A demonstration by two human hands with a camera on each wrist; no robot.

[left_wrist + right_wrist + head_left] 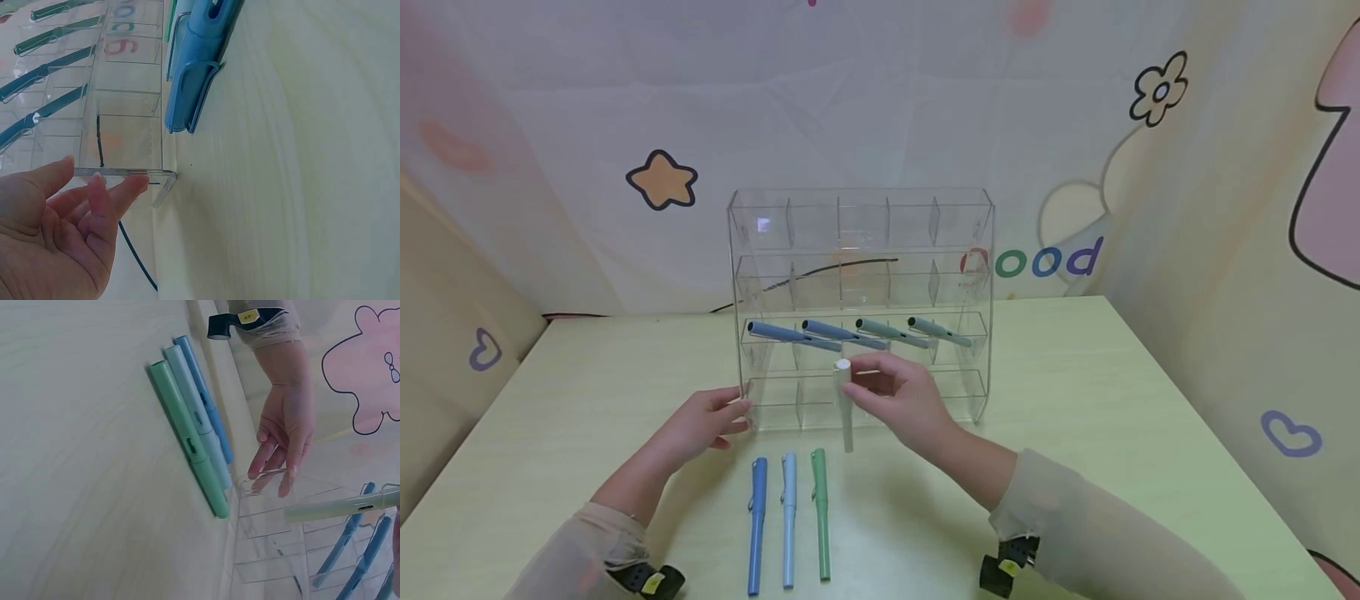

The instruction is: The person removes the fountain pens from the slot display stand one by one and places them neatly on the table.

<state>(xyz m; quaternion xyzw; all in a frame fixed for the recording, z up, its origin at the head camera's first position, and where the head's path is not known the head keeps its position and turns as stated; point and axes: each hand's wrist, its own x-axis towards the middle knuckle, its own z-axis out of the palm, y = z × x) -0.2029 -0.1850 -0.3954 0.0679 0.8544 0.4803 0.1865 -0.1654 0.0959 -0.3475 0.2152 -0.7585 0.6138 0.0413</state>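
Observation:
A clear acrylic rack [992, 292], tiered and divided into compartments, stands on the table. My left hand [703, 425] holds its lower left side edge, thumb and fingers at the panel in the left wrist view. My right hand [910, 404] pinches a whitish capped pen [847, 421] near its upper end. This pen hangs nearly upright before the lowest tier; in the right wrist view its clip and barrel [340, 507] show. One tier up, two blue pens [775, 332] and two green pens [891, 332] lie slanted in a row.
Between my forearms, a blue pen [757, 525], a light blue pen [788, 521] and a green pen [821, 517] lie side by side on the pale table [1150, 500]. A patterned cloth backdrop [880, 108] hangs behind the rack. Both wrists carry small black cameras [1000, 575].

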